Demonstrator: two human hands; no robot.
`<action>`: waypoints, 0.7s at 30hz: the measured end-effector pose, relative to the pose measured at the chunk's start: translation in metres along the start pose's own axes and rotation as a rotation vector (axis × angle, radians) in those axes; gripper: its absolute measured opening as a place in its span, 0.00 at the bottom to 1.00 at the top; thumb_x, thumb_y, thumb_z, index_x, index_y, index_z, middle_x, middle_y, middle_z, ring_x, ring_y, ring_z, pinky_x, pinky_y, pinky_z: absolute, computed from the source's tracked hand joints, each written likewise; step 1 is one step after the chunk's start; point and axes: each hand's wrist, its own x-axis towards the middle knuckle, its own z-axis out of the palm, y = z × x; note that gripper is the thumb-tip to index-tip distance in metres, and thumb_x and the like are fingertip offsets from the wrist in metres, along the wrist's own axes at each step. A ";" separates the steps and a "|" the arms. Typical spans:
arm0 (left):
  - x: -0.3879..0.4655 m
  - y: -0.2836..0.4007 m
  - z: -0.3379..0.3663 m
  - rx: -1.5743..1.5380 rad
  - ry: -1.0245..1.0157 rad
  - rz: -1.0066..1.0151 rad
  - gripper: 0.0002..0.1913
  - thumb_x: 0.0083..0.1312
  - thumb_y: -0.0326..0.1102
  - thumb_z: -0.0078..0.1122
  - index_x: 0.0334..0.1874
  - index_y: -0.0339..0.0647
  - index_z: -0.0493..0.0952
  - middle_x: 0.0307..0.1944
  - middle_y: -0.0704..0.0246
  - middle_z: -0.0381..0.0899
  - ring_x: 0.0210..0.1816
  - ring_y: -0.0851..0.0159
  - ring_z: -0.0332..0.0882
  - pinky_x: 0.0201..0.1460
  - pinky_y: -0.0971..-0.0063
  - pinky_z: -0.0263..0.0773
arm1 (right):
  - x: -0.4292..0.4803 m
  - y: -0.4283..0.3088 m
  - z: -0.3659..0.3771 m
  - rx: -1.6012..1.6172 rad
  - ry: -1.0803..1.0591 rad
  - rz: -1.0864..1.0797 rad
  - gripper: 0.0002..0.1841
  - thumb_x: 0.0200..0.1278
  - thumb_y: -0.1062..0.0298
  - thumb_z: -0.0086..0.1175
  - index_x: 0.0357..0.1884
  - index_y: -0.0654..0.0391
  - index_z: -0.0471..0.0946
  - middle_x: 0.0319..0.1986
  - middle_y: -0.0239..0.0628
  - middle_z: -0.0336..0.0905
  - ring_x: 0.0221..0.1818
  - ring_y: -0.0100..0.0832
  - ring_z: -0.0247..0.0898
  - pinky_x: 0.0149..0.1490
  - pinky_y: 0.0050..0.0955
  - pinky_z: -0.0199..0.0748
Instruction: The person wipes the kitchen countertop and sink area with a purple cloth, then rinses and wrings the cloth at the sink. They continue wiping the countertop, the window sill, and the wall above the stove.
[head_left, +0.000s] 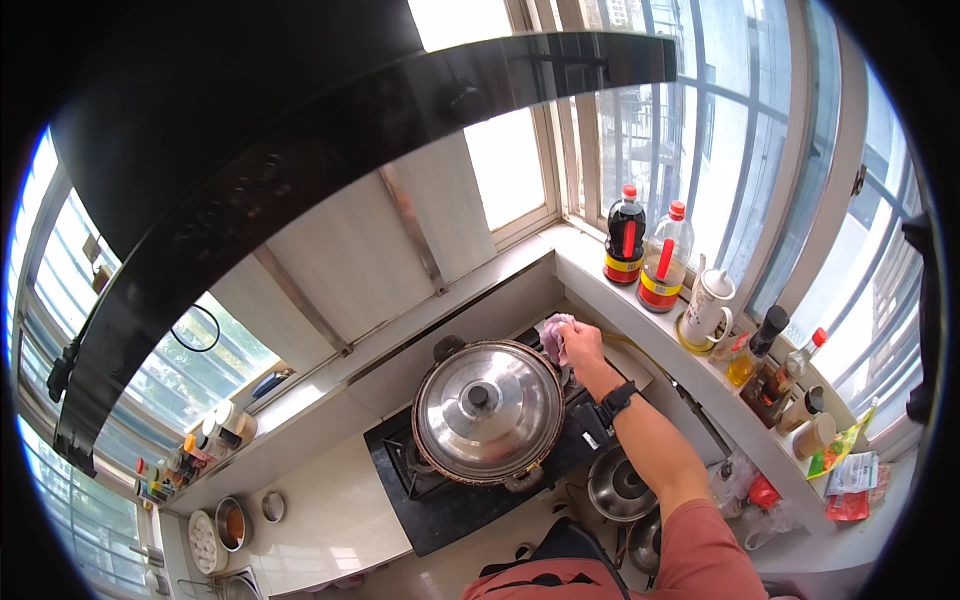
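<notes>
My right hand (584, 349) grips a pinkish cloth (556, 337) just beyond the right side of a large lidded pan. A black band circles that wrist. The pan's domed metal lid (450, 424) has a dark round knob (478, 396) at its centre. Two dark side handles stick out from the pan, one at the far left (448, 346) and one at the near right (524, 480). Beneath the pan lies a black gas stove (442, 517). Whatever the cloth touches is partly hidden by the hand. My left hand is out of view.
A ledge on the right carries two large sauce bottles (625, 236), a white teapot (707, 307), smaller bottles and seasoning packets (851, 472). Lidded pots (621, 484) stand below my right arm. A range hood (300, 142) arches overhead. Bowls (234, 523) sit on the left counter.
</notes>
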 end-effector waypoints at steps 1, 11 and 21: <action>-0.004 -0.001 0.006 0.058 0.009 0.052 0.15 0.74 0.40 0.56 0.49 0.33 0.76 0.33 0.62 0.84 0.32 0.66 0.81 0.31 0.73 0.77 | 0.007 0.002 0.004 -0.006 -0.047 -0.054 0.07 0.64 0.70 0.54 0.31 0.63 0.78 0.23 0.34 0.78 0.17 0.24 0.70 0.18 0.25 0.63; -0.003 -0.012 0.038 0.344 -0.155 -0.054 0.16 0.74 0.42 0.57 0.51 0.35 0.76 0.36 0.64 0.83 0.35 0.66 0.81 0.35 0.72 0.76 | 0.064 0.034 -0.020 0.044 -0.131 -0.073 0.20 0.78 0.62 0.44 0.27 0.61 0.77 0.24 0.36 0.80 0.17 0.21 0.65 0.20 0.22 0.61; -0.076 -0.010 0.077 0.101 -0.147 -0.436 0.14 0.75 0.42 0.55 0.49 0.36 0.76 0.36 0.65 0.80 0.32 0.68 0.77 0.33 0.73 0.74 | 0.168 0.048 -0.014 -0.077 0.042 -0.282 0.09 0.66 0.78 0.50 0.31 0.67 0.81 0.26 0.33 0.82 0.27 0.21 0.75 0.33 0.25 0.75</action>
